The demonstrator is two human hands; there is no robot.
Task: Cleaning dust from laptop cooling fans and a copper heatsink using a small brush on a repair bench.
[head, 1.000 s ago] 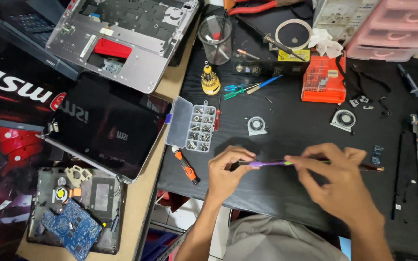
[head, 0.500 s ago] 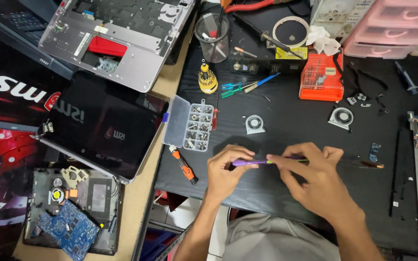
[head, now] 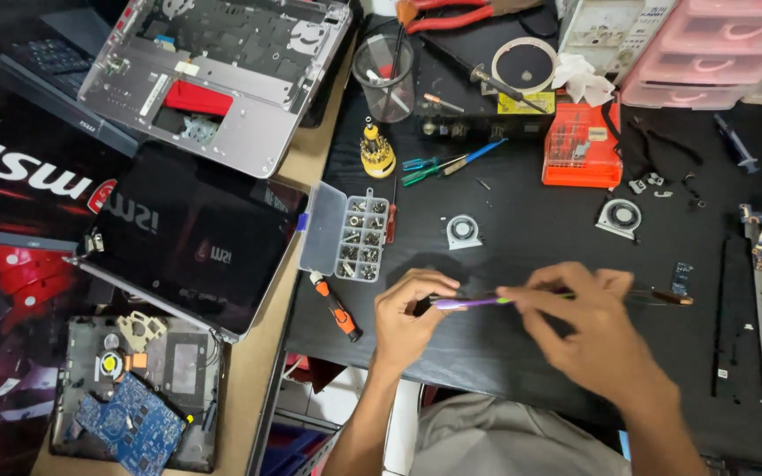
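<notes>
My left hand (head: 409,319) grips the purple handle end of a thin brush-like tool (head: 471,302) just above the black mat (head: 540,256). My right hand (head: 593,330) pinches the same tool from the right, fingers closed around its green middle part. Past my right hand the tool's dark brown end (head: 670,298) sticks out. Both hands hover near the front of the mat, level with each other.
An orange-handled screwdriver (head: 337,308) and a clear screw organiser box (head: 354,238) lie left of my hands. Two small fans (head: 462,231) (head: 619,216), an orange bit case (head: 582,145), a black laptop lid (head: 191,238), an open silver laptop chassis (head: 222,70) and pink drawers (head: 725,44) surround the mat.
Both hands with the tool have shifted slightly left and towards me on the mat. The grip on the tool is unchanged.
</notes>
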